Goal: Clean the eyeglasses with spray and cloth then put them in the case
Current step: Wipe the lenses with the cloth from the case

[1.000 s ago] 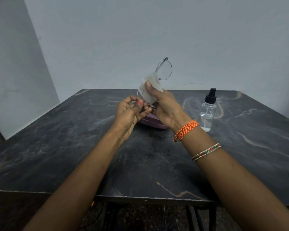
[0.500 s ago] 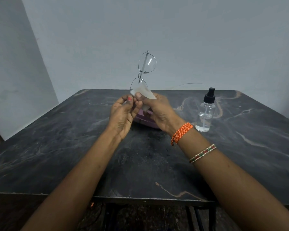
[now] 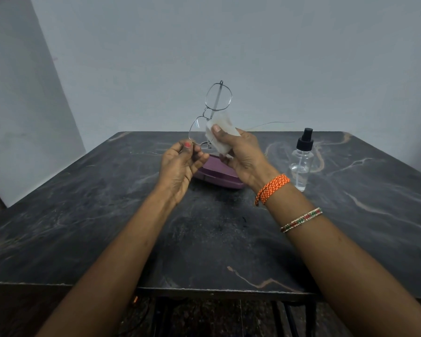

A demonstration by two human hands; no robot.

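Observation:
Thin metal-framed eyeglasses (image 3: 218,97) stand on end above the table, one lens over the other. My left hand (image 3: 180,166) pinches the rim of the lower lens at its bottom. My right hand (image 3: 241,156) holds a white cloth (image 3: 220,133) with the thumb pressing it against the right side of the lower lens. A purple glasses case (image 3: 219,176), closed, lies on the table behind and below both hands, partly hidden by them. A clear spray bottle (image 3: 301,161) with a black pump top stands upright to the right of my right hand.
Everything sits on a dark marble-patterned table (image 3: 204,227) whose front edge runs near the bottom of the view. A pale wall stands close behind the table's far edge. A thin wire (image 3: 272,123) trails along the back edge.
The glasses have turned so both lenses face me, standing taller. My right hand with the cloth has shifted from the lower rim up onto the lower lens.

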